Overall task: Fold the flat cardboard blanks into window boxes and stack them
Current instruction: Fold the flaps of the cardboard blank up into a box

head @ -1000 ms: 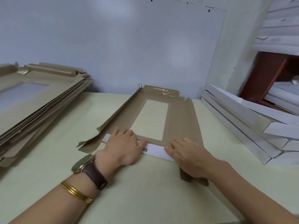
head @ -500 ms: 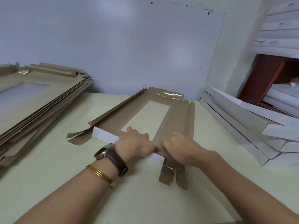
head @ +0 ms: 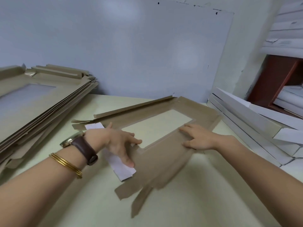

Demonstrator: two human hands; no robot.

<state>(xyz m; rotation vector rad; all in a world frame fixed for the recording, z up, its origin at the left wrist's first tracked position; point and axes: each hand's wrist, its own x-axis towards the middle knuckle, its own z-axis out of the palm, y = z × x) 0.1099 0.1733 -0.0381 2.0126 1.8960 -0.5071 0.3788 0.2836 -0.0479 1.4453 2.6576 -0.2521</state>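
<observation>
1. The brown blank (head: pixel 164 158) lies askew on the table (head: pixel 91 202), window (head: pixel 157 128) up
2. The left hand (head: pixel 118 141), fingers spread, presses its left edge, thumb on a folded white flap (head: pixel 121 167)
3. The right hand (head: pixel 200 138) rests flat, fingers straight, beside the window
4. 1 stack of blanks (head: pixel 41 99) lies far left; white boxes (head: pixel 246 115) are stacked at right

Both hands flat on brown window blank (head: pixel 164 158), left hand (head: pixel 118 141), right hand (head: pixel 199 138), pale table (head: pixel 82 202)
</observation>
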